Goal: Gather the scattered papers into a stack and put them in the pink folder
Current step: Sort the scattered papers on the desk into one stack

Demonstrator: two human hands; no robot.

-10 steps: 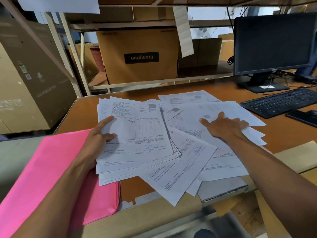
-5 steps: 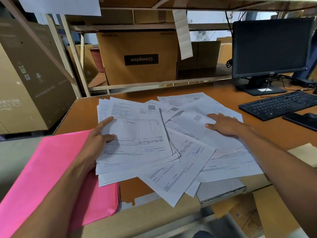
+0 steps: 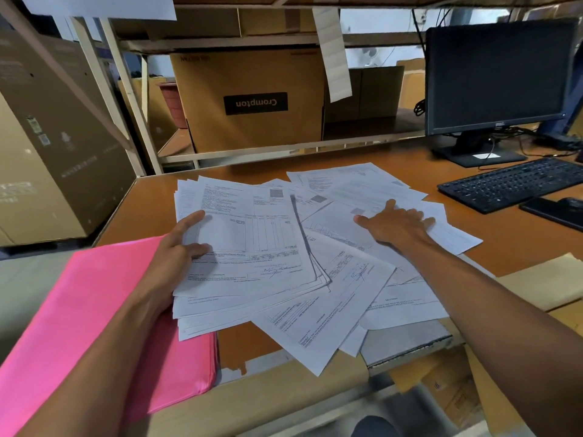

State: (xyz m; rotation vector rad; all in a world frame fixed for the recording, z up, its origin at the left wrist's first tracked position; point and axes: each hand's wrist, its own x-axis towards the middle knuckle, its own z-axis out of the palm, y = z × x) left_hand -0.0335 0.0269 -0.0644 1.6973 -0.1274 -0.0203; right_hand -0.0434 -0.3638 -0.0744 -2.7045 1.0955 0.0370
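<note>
A thick stack of printed papers (image 3: 252, 241) lies on the brown desk (image 3: 504, 257), its near-left corner overlapping the pink folder (image 3: 94, 310). My left hand (image 3: 176, 244) grips the stack's left edge, with thumb and index finger on the top sheet. Loose sheets (image 3: 340, 288) fan out to the right of the stack, some hanging over the desk's front edge. More loose sheets (image 3: 356, 184) lie further back. My right hand (image 3: 397, 225) presses flat on the right-hand sheets with its fingers spread.
A black keyboard (image 3: 511, 184), a phone (image 3: 552, 212) and a monitor (image 3: 498, 77) stand at the right. Cardboard boxes (image 3: 252, 99) fill the shelf behind the desk. A large box (image 3: 47, 152) stands at the left. A paper strip (image 3: 334, 52) hangs from the shelf.
My right hand has slid a little to the left over the loose sheets, and the sheets under it have shifted. My left hand keeps its hold on the stack.
</note>
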